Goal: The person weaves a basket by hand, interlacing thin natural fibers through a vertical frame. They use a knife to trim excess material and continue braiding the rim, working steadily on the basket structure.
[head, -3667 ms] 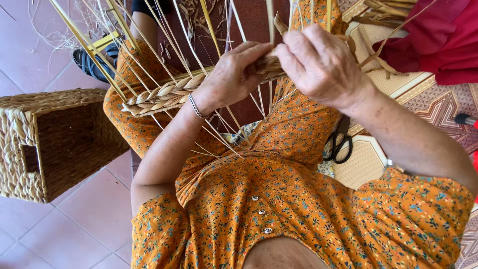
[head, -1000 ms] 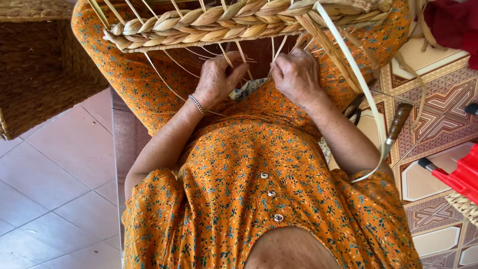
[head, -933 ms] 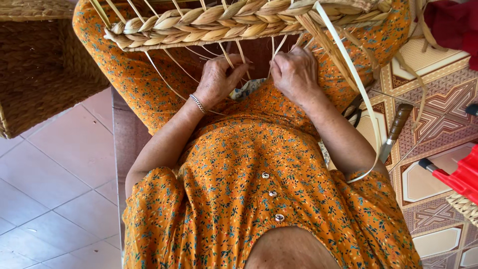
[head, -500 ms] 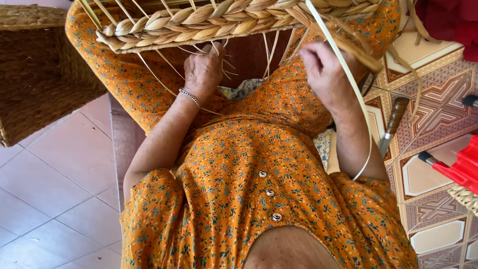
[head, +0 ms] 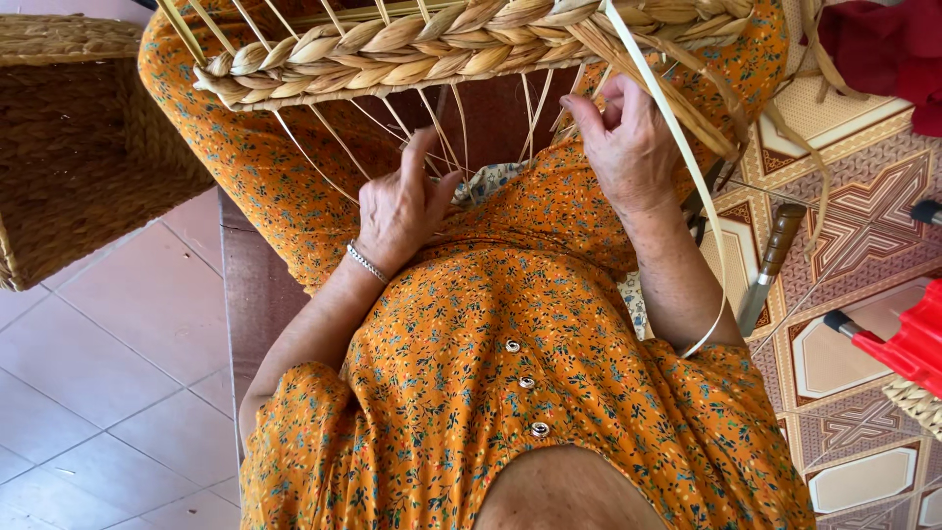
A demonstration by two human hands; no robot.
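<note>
Braided weave (head: 471, 44) spans the frame's top, thin stakes (head: 442, 128) hanging below. Left hand (head: 402, 206), centre, fingers apart among stakes; right hand (head: 628, 147) pinches a pale strip (head: 677, 167). Finished basket (head: 78, 147) upper left; knife (head: 770, 265) right; open tiles lower left.

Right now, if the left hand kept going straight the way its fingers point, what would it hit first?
Probably the thin straw strands hanging just past the left hand, then the braided rim of the woven piece above; depth is unclear.
</note>
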